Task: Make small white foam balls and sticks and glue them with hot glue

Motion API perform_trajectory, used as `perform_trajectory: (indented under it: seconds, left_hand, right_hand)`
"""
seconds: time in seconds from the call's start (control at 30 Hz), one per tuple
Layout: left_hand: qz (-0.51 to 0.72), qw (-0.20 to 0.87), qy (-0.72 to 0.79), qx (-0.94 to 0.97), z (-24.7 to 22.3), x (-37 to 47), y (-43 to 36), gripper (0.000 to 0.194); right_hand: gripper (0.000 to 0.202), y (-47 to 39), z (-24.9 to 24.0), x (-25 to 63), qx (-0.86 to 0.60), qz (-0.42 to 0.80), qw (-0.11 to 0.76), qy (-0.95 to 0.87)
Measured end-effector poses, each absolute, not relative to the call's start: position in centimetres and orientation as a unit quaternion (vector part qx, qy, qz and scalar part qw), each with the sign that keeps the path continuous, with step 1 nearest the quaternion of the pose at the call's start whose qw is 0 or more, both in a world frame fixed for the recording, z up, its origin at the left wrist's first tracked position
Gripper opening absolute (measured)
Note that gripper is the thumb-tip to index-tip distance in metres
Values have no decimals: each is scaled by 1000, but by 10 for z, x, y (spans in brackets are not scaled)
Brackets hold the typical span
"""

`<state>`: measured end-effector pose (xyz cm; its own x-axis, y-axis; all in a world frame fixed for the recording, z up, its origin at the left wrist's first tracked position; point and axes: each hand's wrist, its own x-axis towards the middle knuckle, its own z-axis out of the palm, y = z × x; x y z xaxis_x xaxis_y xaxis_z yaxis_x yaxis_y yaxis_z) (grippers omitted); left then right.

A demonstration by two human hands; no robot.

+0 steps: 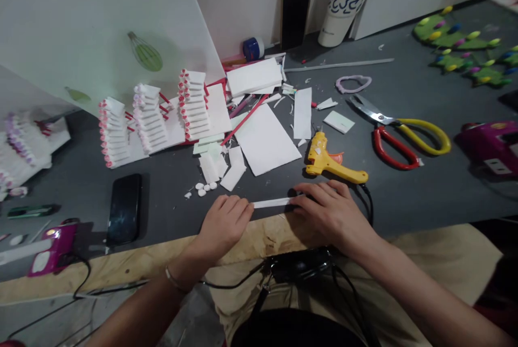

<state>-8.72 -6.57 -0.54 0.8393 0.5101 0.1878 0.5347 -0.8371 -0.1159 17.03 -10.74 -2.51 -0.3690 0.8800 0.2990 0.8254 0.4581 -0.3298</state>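
Observation:
At the near edge of the grey table a narrow white strip [272, 203] runs level between my two hands. My left hand [226, 220] is closed over its left end, knuckles up, with the fingertips hidden beneath. The strip's right end goes under the fingers of my right hand [329, 212], which are bent and pressed on it. Just beyond my right hand lies a yellow glue gun [329, 161] on its side. A white sheet [265, 139] rests ahead of the strip, and several small white discs [206, 187] lie past my left hand.
Red-and-yellow-handled scissors [396, 123] lie open at right. White pieces with rows of red-tipped rolls [194, 107] stand at left behind a phone [124, 209]. A bottle [343, 4] and another phone [297, 4] stand at the back. Green decorated pieces [453, 36] lie far right.

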Motion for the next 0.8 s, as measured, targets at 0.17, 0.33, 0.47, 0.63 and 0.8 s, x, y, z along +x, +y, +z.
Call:
perform_trajectory:
  seconds: [0.17, 0.33, 0.47, 0.63, 0.8]
  left_hand:
    - [-76, 83, -252, -961, 1, -88, -62, 17]
    - [-27, 92, -231, -968, 6, -83, -59, 14]
    - [-20, 33, -273, -961, 3, -80, -56, 18]
    - [-30, 6, -283, -959, 1, -83, -51, 14]
    - [11, 74, -210, -975, 2, -84, -50, 12]
  right_hand:
    - [19, -99, -18, 180, -474, 45, 207, -855]
    - [18, -93, -19, 177, -429, -25, 172, -887]
    - [19, -87, -23, 172, -440, -34, 185, -878]
    - [14, -83, -26, 174, -496, 83, 235, -832]
    - [12, -88, -25, 173, -503, 92, 226, -829]
